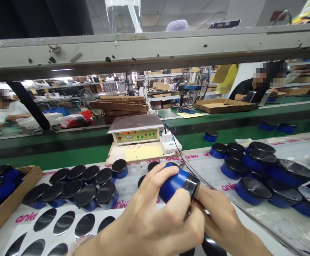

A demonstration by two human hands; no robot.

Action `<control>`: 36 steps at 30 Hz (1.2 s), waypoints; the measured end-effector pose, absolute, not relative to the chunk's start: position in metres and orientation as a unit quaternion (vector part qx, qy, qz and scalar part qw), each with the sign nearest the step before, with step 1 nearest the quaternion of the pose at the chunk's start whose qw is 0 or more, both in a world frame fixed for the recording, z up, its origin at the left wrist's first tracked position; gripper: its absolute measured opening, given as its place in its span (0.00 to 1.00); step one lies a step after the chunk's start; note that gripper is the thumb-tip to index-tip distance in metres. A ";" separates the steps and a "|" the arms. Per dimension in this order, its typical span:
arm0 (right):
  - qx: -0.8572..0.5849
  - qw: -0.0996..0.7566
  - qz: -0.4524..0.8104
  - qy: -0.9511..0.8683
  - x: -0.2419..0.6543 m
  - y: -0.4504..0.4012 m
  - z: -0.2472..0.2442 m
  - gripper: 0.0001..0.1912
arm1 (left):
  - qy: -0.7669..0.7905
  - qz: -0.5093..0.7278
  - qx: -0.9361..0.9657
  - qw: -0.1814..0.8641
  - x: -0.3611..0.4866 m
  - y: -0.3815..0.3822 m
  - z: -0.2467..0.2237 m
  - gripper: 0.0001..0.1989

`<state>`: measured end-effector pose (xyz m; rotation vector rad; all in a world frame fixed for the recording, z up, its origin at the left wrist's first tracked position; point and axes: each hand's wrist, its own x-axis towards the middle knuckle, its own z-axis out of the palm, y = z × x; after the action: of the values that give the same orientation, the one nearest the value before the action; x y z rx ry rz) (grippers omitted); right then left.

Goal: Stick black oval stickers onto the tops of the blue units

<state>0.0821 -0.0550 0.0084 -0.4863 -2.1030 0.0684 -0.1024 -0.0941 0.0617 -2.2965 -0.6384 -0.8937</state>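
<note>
A blue cylinder with a glossy black end (177, 183) is held up above the table between both hands. My left hand (155, 213) wraps its fingers around the near side and top of it. Behind and to the right, my right hand (219, 213) is closed against the black end, its fingertips largely hidden. Beneath the hands lies a white sheet with black oval discs (84, 224). Several short blue cylinders with black tops (86, 196) stand left of my hands.
More blue-and-black cylinders (253, 191) are heaped at the right. A cardboard box (29, 177) of them sits far left. A control unit (136, 133) stands behind. Overhead runs a shelf (149, 48). Two people sit across the green belt.
</note>
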 end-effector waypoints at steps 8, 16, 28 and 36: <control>-0.215 0.382 -0.053 -0.897 0.095 -0.056 0.014 0.07 | -0.366 -0.264 -0.892 0.015 -0.116 -0.071 0.057 0.32; -0.461 0.272 -0.311 -0.785 0.174 -0.026 0.001 0.17 | -0.535 -0.404 -0.739 -0.074 -0.116 0.038 0.041 0.24; -0.498 0.090 -0.109 -0.856 0.178 0.013 -0.059 0.17 | -0.514 -0.231 -0.791 -0.238 -0.077 0.083 -0.013 0.35; -0.456 0.180 -0.042 -0.870 0.141 0.016 -0.036 0.23 | -0.458 -0.197 -0.822 -0.277 -0.108 0.059 -0.005 0.23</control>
<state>0.1409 0.0160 -0.0359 -1.2897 -2.4596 -0.1197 -0.1075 0.0590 -0.0050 -3.1670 -1.7637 -0.7583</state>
